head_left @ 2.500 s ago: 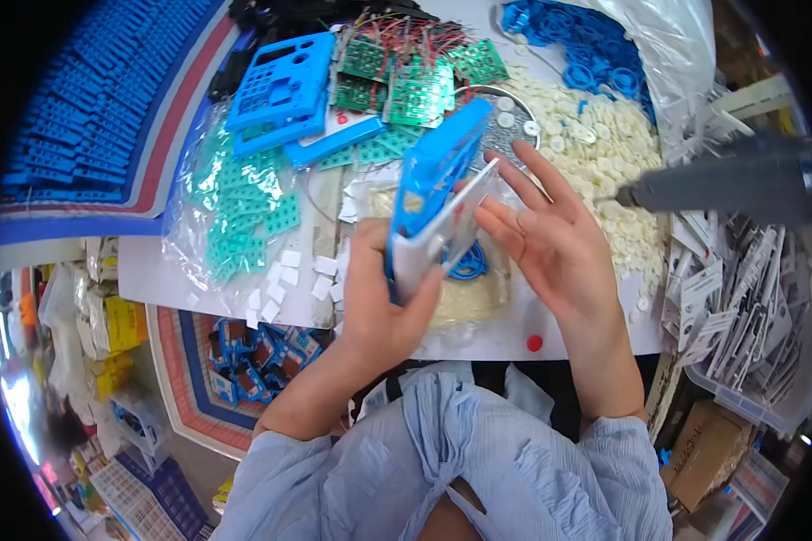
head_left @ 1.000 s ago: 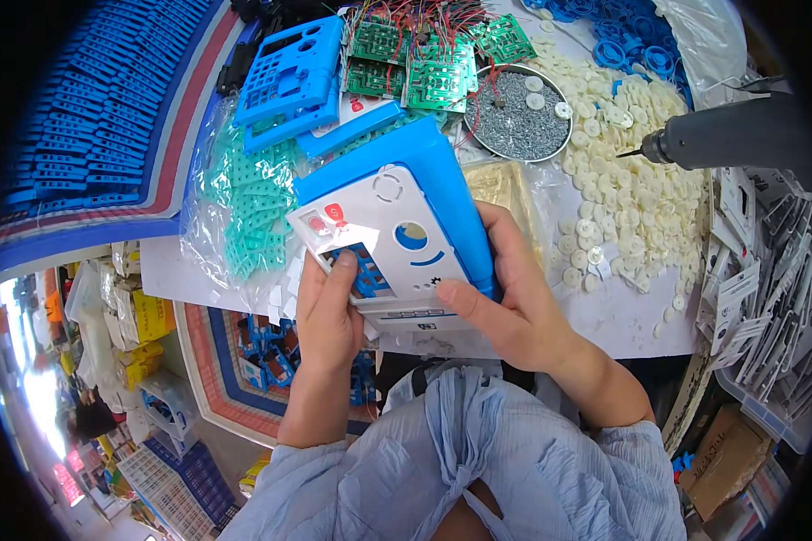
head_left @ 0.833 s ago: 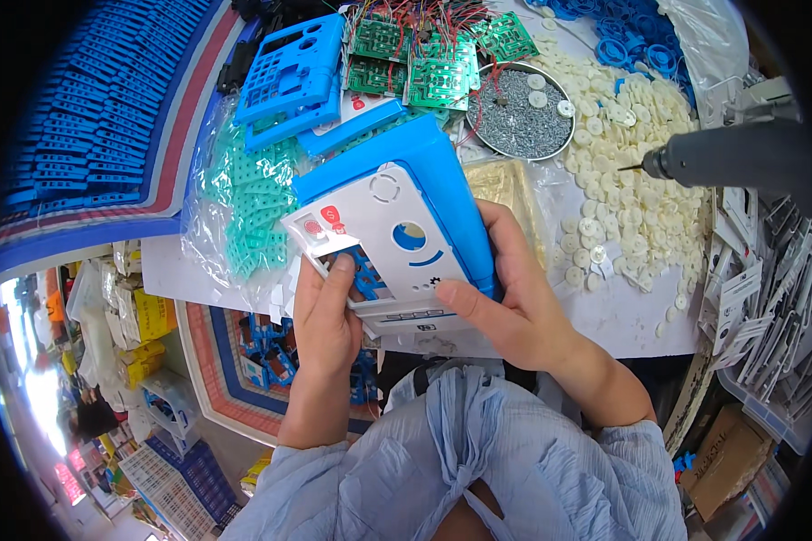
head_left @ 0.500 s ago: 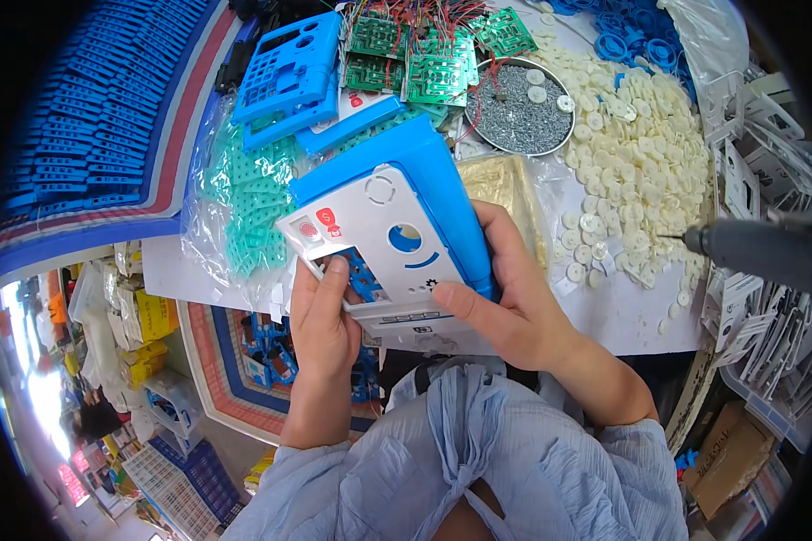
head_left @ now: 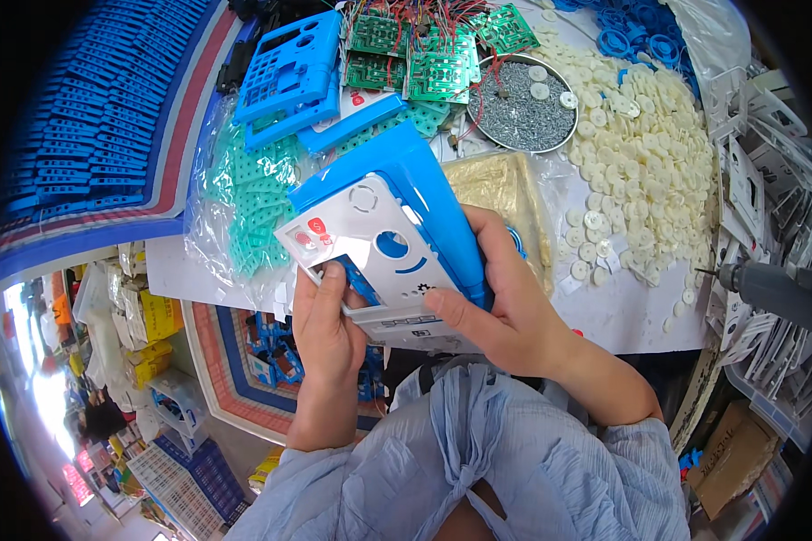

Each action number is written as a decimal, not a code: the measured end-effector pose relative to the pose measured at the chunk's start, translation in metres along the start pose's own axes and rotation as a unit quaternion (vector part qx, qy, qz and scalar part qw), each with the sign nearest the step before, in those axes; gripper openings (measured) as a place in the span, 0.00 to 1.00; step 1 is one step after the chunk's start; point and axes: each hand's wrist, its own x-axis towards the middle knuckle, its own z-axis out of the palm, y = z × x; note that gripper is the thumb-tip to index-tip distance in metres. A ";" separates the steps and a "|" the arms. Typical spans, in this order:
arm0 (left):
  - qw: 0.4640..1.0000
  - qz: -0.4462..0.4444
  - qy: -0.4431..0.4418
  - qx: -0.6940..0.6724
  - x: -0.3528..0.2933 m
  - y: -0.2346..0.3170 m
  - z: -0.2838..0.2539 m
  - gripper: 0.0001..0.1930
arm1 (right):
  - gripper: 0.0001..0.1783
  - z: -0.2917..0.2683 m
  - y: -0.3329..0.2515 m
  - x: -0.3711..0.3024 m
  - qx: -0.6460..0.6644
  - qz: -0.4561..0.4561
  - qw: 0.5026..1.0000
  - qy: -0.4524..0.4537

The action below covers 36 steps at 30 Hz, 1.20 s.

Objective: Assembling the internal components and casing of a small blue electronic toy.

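Observation:
A white plastic face panel (head_left: 356,236) with red and black markings and cut-out openings lies over a blue plastic casing (head_left: 433,194), tilted in front of me. My left hand (head_left: 327,316) grips the panel's lower left, its thumb at the rectangular opening. My right hand (head_left: 505,302) clasps the right side of the casing, its thumb pressed on the panel's lower right and its fingers hidden behind. Panel and casing are slightly apart at the right, where a gap shows. Behind them lie another blue casing frame (head_left: 289,77) and green circuit boards (head_left: 442,68) with red wires.
A round tray (head_left: 523,113) of small screws stands beside a heap of cream plastic discs (head_left: 645,153). At the right hangs a dark power screwdriver (head_left: 771,287) near stacked white panels (head_left: 740,194). Blue parts (head_left: 99,108) fill a box at left, near bagged teal pieces (head_left: 253,194).
The white panel has shifted slightly left and tilted against the blue casing. Both hands keep their hold. The screwdriver appears lower and further right.

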 end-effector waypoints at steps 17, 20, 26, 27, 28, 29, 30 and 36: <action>0.997 0.065 -0.037 -0.003 0.006 0.005 -0.009 0.25 | 0.32 0.003 0.013 -0.003 0.163 0.014 0.986 -0.016; 0.989 0.079 -0.110 -0.063 0.017 0.000 -0.014 0.24 | 0.31 -0.011 0.014 -0.007 0.097 0.006 0.995 -0.011; 0.973 0.016 -0.211 0.088 0.038 0.020 0.022 0.27 | 0.28 -0.056 0.001 -0.011 0.147 0.013 0.985 0.093; 0.967 0.031 -0.224 0.117 0.042 0.021 0.029 0.22 | 0.27 -0.064 -0.002 -0.013 0.148 0.009 0.983 0.104; 0.944 0.132 -0.254 0.163 0.049 0.017 0.030 0.21 | 0.24 -0.075 -0.002 -0.014 0.030 -0.040 0.994 0.098; 0.909 0.231 -0.279 0.207 0.059 0.013 0.029 0.19 | 0.22 -0.087 -0.002 -0.012 -0.089 -0.088 0.988 0.089; 0.860 0.327 -0.303 0.248 0.068 0.011 0.032 0.18 | 0.20 -0.097 -0.002 -0.009 -0.205 -0.135 0.966 0.080; 0.692 0.490 -0.325 0.418 0.076 0.010 0.023 0.19 | 0.26 -0.108 0.003 -0.004 -0.511 -0.251 0.820 0.057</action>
